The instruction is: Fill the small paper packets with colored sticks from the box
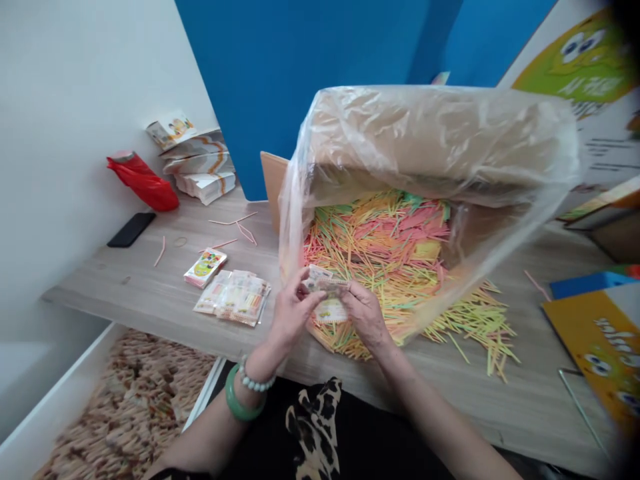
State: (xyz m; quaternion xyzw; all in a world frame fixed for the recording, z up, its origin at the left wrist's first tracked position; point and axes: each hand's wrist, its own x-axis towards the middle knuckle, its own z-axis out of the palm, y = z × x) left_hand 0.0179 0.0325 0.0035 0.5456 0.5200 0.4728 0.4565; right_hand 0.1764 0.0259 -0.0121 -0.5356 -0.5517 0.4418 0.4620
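Bright, even, diffuse light fills the scene, and shadows on the pale grey wood-grain worktop (pixel 140 287) are faint. The crinkled clear plastic bag (pixel 430 133) carries a milky glare. The small printed paper packet (pixel 325 287) pinched between left hand (pixel 293 313) and right hand (pixel 367 317) looks slightly soft. The yellow printed cardboard sheet (pixel 600 347) at the right edge is blurred, and that side's corners darken.

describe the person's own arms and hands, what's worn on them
Both are bare: no gloves, and no sleeves on the forearms in view. The left hand has two things at its wrist, a green bangle and a bracelet of pale round beads. The right hand and its wrist carry nothing that shows; no rings can be made out.
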